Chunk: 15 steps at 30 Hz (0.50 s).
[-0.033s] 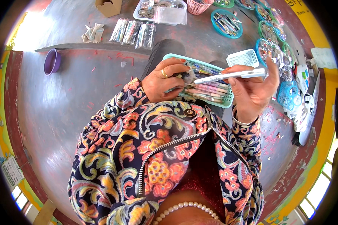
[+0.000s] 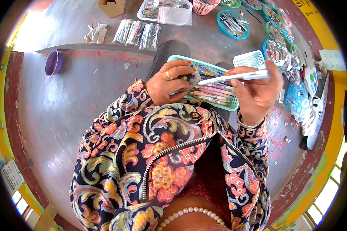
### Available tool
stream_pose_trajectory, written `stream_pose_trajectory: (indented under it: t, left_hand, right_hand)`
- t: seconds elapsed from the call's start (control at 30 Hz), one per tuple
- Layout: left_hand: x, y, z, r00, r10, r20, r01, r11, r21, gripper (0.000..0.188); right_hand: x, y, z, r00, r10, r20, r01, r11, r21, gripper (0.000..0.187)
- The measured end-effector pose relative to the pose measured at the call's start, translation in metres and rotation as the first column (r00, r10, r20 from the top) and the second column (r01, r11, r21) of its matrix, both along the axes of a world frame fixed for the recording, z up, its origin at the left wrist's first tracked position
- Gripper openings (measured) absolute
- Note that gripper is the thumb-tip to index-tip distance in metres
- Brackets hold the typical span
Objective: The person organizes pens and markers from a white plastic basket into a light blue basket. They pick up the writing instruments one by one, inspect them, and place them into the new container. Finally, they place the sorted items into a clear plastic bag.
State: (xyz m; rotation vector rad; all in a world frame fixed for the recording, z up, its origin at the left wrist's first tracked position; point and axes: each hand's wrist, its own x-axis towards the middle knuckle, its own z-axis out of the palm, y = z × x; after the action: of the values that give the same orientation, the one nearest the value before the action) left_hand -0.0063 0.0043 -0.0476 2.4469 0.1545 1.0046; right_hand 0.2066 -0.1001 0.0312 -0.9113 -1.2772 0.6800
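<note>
My right hand [image 2: 258, 86] pinches a white pen [image 2: 229, 78] between thumb and fingers, its tip pointing left. My left hand [image 2: 169, 82] is closed around a small dark thing with a grey-white, crumpled part [image 2: 195, 77]; its kind is unclear. The pen's tip reaches this pale part, and I cannot tell whether they touch. Beneath both hands is a mint-green plastic basket [image 2: 177, 57] of pens. Blue and clear pens [image 2: 210, 71] lie toward its far side, pink and white ones [image 2: 218, 90] nearer me. My left hand covers the basket's left end.
A small white basket [image 2: 248, 59] stands beyond my right hand. Bagged pens [image 2: 133, 34], a white tray [image 2: 142, 17] and a blue round basket of pens [image 2: 219, 29] sit farther off. Filled baskets [image 2: 275, 32] line the right. A purple bowl [image 2: 52, 65] is at left.
My right hand has shifted slightly left with the white pen, bringing its tip closer to the pale thing. My left hand has stayed in place.
</note>
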Motion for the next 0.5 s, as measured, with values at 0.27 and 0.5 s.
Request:
stream_pose_trajectory:
  t: [0.27, 0.5]
  left_hand:
    - [0.000, -0.002, 0.000, 1.000, 0.008, -0.002, -0.008, 1.000, 0.003, 0.028]
    - [0.000, -0.002, -0.001, 1.000, 0.007, -0.004, -0.007, 1.000, -0.005, 0.028]
  right_hand:
    - [-0.006, 0.008, -0.012, 0.978, 0.063, 0.199, -0.066, 0.998, 0.006, 0.054]
    - [-0.010, 0.008, -0.016, 0.987, 0.068, 0.149, -0.065, 0.998, -0.025, 0.055]
